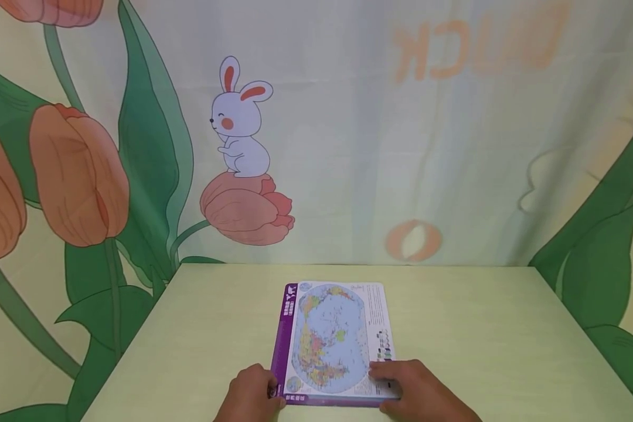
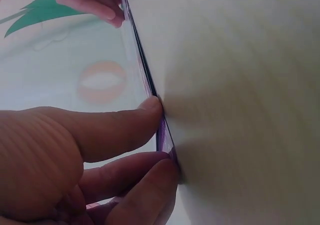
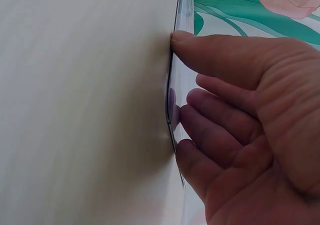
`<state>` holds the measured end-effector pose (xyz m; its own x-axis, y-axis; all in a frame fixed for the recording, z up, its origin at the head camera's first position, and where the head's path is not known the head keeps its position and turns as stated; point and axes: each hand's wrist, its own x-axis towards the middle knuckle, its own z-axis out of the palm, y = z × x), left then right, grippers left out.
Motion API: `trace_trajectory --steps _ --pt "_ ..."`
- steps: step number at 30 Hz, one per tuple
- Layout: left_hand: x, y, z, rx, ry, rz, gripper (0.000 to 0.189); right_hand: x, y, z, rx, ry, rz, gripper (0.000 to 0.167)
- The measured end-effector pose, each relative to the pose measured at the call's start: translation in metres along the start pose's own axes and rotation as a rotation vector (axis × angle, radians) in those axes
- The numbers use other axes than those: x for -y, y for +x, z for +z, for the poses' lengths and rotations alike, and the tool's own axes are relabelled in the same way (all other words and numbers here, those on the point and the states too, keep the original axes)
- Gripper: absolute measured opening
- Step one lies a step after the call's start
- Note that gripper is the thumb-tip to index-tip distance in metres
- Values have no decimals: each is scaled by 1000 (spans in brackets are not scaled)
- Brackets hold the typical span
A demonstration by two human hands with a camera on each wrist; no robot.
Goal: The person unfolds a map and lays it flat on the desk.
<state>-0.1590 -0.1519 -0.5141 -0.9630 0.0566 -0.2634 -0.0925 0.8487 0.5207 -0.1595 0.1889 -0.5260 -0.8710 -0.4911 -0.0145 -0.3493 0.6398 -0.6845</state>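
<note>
A thin rectangular world map board (image 1: 329,340) with a purple border lies on the table, turned sideways to me. My left hand (image 1: 252,394) grips its near left corner, thumb at the near edge and fingers at the left side. In the left wrist view, the thumb and curled fingers (image 2: 145,185) touch the board's thin edge. The near right corner is held by my right hand (image 1: 419,390), its index finger reaching over the printed side and its thumb at the near edge. The right wrist view shows the thumb and bent fingers (image 3: 215,130) of that hand against the board's edge.
The pale yellow table (image 1: 480,328) extends to both sides of the board. Behind it hangs a curtain (image 1: 348,146) printed with a white rabbit, tulips and green leaves, which also borders the table on the left and right.
</note>
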Motion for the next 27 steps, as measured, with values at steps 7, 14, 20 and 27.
trace_trajectory --steps 7,14,20,27 --pt "-1 3 -3 2 -19 -66 24 2 4 0 -12 -62 -37 41" --pt "5 10 -10 -27 -17 51 43 12 16 6 46 -229 -58 32" --pt "9 15 -13 22 -81 103 54 20 24 18 33 -276 -95 23" --pt "10 20 -9 70 -132 94 56 39 36 34 72 -255 -87 35"
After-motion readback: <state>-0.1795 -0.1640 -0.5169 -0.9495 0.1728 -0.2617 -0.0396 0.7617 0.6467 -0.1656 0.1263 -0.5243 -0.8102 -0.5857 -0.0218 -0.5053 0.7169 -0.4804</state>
